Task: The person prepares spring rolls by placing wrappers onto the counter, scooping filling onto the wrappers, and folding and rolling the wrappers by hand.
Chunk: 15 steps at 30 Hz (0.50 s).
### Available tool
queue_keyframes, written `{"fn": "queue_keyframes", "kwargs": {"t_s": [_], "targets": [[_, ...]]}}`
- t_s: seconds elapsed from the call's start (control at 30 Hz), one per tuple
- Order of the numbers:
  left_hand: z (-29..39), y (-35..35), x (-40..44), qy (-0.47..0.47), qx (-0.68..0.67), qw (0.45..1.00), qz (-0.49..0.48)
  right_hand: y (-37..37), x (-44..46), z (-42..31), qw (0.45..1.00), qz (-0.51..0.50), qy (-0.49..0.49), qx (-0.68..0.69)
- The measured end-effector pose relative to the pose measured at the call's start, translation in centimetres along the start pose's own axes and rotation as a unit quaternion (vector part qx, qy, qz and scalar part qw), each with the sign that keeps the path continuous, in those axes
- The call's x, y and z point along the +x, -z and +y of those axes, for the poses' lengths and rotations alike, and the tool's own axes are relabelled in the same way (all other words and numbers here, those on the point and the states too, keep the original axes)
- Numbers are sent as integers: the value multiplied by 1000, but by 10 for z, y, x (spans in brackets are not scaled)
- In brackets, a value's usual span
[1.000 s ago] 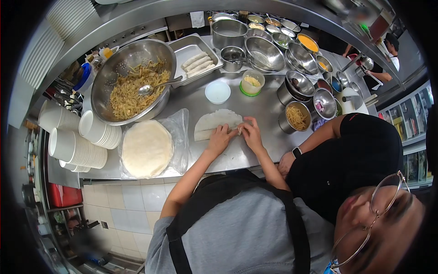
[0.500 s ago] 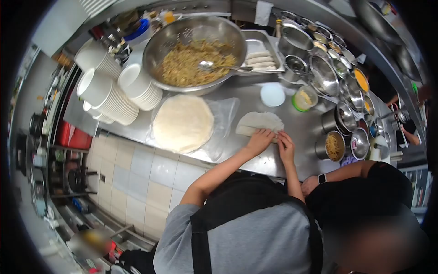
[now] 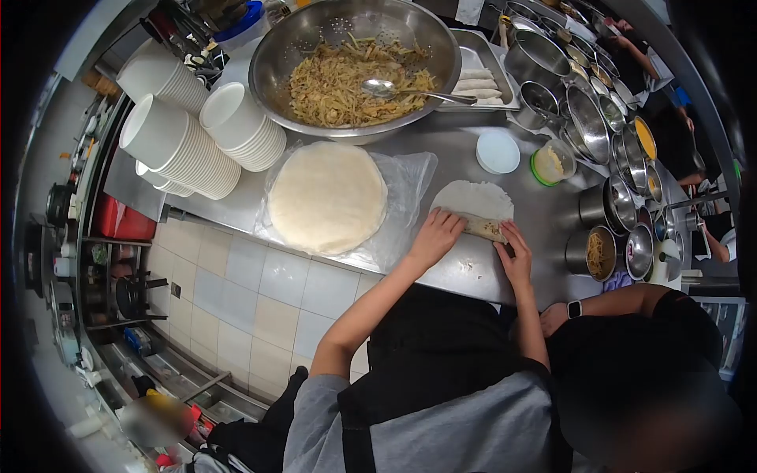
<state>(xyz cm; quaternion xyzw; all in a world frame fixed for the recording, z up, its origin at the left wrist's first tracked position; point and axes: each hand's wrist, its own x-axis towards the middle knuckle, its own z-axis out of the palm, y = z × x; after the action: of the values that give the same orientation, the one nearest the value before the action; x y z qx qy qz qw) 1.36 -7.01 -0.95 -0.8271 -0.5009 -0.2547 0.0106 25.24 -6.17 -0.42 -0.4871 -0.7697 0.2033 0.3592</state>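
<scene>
The fingers of the left hand (image 3: pixel 439 236) bend over the left end of a partly rolled wrapper (image 3: pixel 475 195); whether they grip cannot be told. The fingertips of the right hand (image 3: pixel 514 256) contact its right end, thumb parted from forefinger. Filling shows between the hands. The wrapper lies on the steel counter (image 3: pixel 473 272). Beyond it stand a pale blue-white dish (image 3: pixel 497 152) and a green-rimmed container (image 3: pixel 550 163). Leftward, a stack of round wrappers (image 3: pixel 327 197) rests on plastic sheeting (image 3: pixel 412 175), near a large steel bowl (image 3: pixel 272 79) of shredded filling.
</scene>
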Motion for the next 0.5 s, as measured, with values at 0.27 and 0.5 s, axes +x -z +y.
{"fn": "queue_keyframes", "kwargs": {"t_s": [0.27,0.5], "targets": [[-1,11,11,-37,58,995,67,-3,0,-3,997,16,15,-73],[2,-11,-3,80,44,993,74,-2,-4,-4,997,35,-19,-67]]}}
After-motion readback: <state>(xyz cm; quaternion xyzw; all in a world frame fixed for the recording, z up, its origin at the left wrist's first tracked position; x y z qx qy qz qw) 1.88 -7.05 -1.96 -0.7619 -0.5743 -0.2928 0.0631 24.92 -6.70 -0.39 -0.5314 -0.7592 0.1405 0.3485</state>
